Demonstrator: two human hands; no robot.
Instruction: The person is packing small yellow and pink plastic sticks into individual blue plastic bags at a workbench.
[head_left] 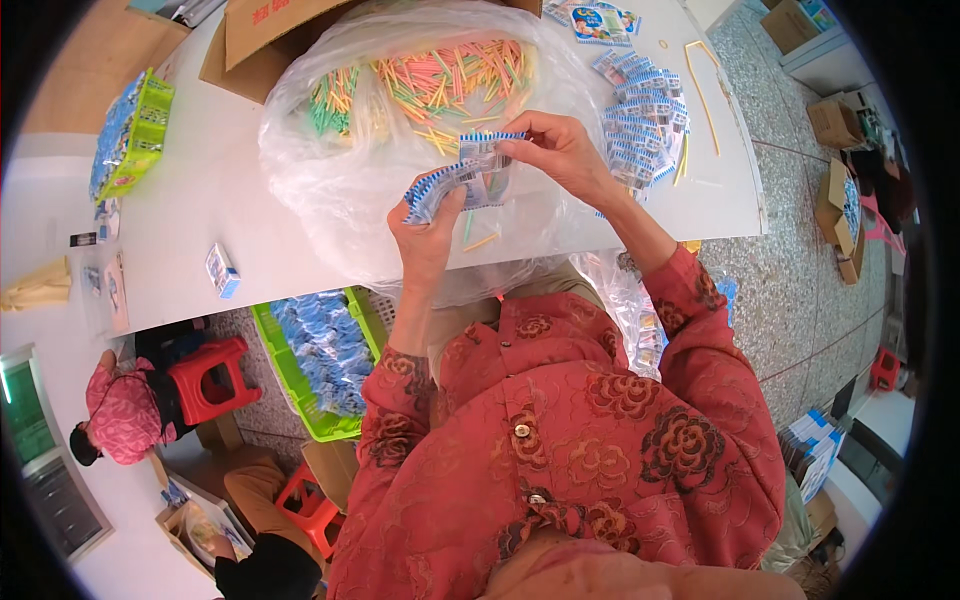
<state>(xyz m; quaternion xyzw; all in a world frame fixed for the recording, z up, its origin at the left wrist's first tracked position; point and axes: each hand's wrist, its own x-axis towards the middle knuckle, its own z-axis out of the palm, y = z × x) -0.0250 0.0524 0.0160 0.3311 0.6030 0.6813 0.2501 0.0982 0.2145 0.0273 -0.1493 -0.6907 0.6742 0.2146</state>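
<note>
My left hand (427,238) is closed round a fanned bunch of small blue-and-white packets (430,198), near the table's front edge. Thumb and finger of my right hand (562,158) pinch the top corner of one packet (482,148) at the right end of that bunch. Just beyond both hands lies a large clear plastic bag (305,190), spread open. Many thin pink, yellow and green sticks (450,78) are heaped in it. To the right of my right hand, a pile of similar packets (640,125) overlaps on the white table (200,185).
A cardboard box (245,45) stands behind the bag. Green baskets of packets sit at the far left (150,135) and below the table edge (335,430). A small box (222,271) lies left. Red stools (212,380) and two people are at lower left.
</note>
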